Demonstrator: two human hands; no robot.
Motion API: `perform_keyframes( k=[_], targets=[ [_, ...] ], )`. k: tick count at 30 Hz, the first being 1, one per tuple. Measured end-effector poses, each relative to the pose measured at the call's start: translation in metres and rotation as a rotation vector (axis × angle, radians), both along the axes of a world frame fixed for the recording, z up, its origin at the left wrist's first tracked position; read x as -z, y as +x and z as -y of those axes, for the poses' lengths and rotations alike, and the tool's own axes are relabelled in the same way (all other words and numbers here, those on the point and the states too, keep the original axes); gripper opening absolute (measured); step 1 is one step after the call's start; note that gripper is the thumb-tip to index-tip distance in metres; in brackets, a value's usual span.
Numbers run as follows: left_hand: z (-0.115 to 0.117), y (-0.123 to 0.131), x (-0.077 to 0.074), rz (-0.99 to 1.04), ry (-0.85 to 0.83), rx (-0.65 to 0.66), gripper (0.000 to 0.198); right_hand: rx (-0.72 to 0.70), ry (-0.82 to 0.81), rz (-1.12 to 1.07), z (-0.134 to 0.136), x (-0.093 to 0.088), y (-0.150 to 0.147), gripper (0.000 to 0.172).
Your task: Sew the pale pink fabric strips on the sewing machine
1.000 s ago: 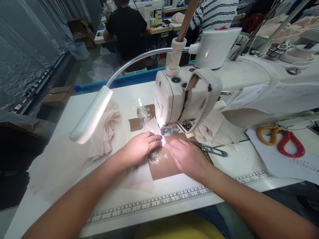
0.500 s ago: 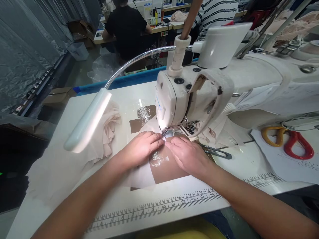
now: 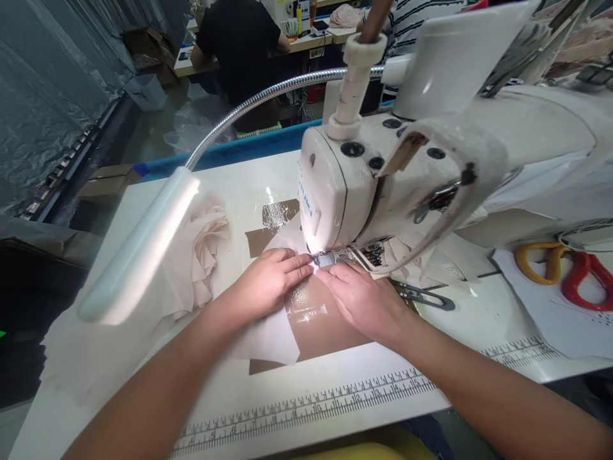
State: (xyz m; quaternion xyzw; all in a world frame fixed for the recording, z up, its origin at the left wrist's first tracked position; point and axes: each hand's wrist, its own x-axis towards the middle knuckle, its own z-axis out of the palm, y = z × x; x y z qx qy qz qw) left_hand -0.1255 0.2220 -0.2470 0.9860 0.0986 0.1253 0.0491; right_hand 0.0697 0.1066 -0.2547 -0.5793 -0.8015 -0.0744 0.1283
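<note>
My left hand (image 3: 268, 281) lies flat, fingers together, on a pale pink piece of fabric (image 3: 271, 335) just left of the presser foot (image 3: 325, 259) of a white sewing machine (image 3: 383, 179). My right hand (image 3: 361, 297) rests palm down to the right of the foot, its fingertips at the fabric edge under the needle. Both hands press the cloth onto brown tape patches (image 3: 325, 326) on the white table (image 3: 335, 383). The needle itself is hidden by the machine head.
A gooseneck lamp (image 3: 138, 246) hangs over the table's left side, above a heap of pink fabric (image 3: 205, 249). Thread snips (image 3: 424, 295) lie right of my hand; red and yellow scissors (image 3: 569, 275) further right. A ruler strip (image 3: 311, 409) runs along the front edge. Other people sit at machines behind.
Both hands have slid a little forward toward the presser foot with the fabric. The camera has leaned closer, so the machine head looms larger.
</note>
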Motion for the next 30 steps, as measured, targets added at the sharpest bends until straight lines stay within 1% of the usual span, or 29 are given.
perform_keyframes(
  k=[5,14,22,24,27,30],
  targets=[
    [-0.007,0.002,-0.001,0.025,-0.007,-0.022,0.035,0.030,0.016,-0.017,-0.002,0.004,0.000,0.039],
    [-0.009,0.003,0.002,0.075,-0.018,-0.053,0.034,0.054,-0.076,-0.144,-0.002,0.000,0.000,0.037],
    [-0.008,-0.008,0.000,0.141,-0.047,-0.130,0.031,0.052,-0.091,-0.222,-0.001,0.003,0.001,0.038],
    [-0.010,-0.011,0.000,0.112,-0.053,-0.149,0.030,0.061,-0.098,-0.233,-0.001,0.003,0.001,0.037],
    [-0.008,-0.012,-0.004,0.036,-0.031,-0.212,0.031,0.069,-0.106,-0.248,-0.002,0.000,0.000,0.035],
    [0.005,-0.011,-0.015,-0.101,-0.028,-0.308,0.034,0.075,-0.105,-0.254,-0.002,-0.003,-0.001,0.035]
  ],
)
